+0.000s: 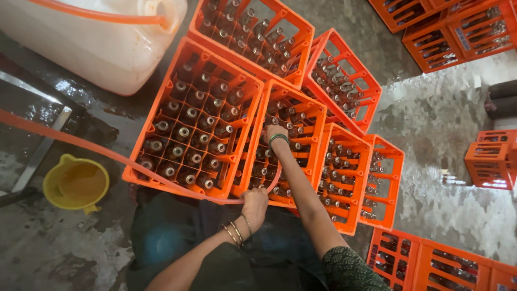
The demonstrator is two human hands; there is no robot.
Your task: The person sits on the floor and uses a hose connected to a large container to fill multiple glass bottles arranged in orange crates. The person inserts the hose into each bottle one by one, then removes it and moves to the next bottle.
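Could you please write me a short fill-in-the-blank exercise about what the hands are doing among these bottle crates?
1. The left hand grips a thin orange ___.
2. The right hand reaches into an orange crate full of glass ___.
3. The right wrist wears a ___ bangle.
4. Left of the crates, the funnel on the wet floor is coloured ___.

Missing words: hose; bottles; green; yellow.

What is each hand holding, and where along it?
The left hand grips the orange hose along its length. The right hand rests among the bottles in a crate; its hold cannot be told.
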